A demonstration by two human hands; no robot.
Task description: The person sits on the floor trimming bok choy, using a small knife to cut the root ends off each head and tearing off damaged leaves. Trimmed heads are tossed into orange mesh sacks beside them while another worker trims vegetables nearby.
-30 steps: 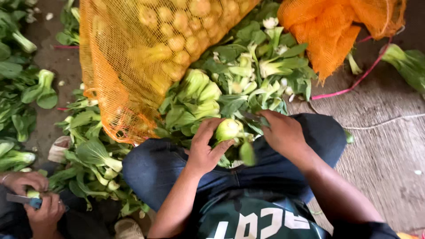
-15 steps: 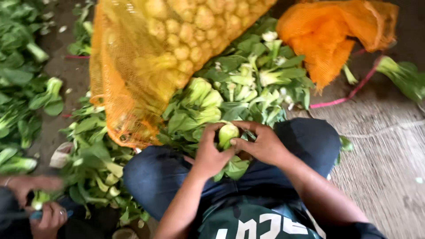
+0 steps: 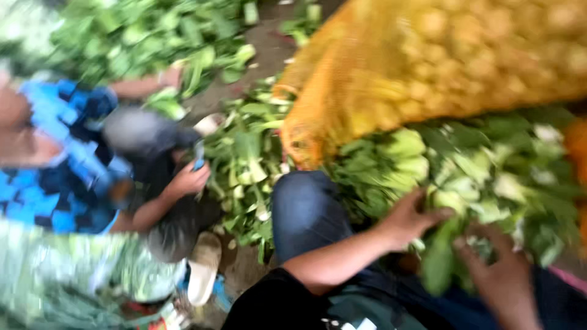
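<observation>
I see my right hand (image 3: pixel 498 275) lowest in view, fingers curled against the leafy green vegetable (image 3: pixel 449 256) over my lap; blur keeps me from telling whether they close on it. My left hand (image 3: pixel 411 217) touches the same bunch, fingers partly spread, grip unclear. Beyond lies the heap of greens (image 3: pixel 489 159), then an orange mesh sack (image 3: pixel 440 67). At left, a co-worker's hand (image 3: pixel 188 179) grips something small.

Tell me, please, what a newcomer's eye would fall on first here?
The big orange mesh sack of pale round produce, filling the upper right. Below it, the left hand and right hand work in a heap of leafy greens. At left, another person in a blue checked shirt crouches.
</observation>
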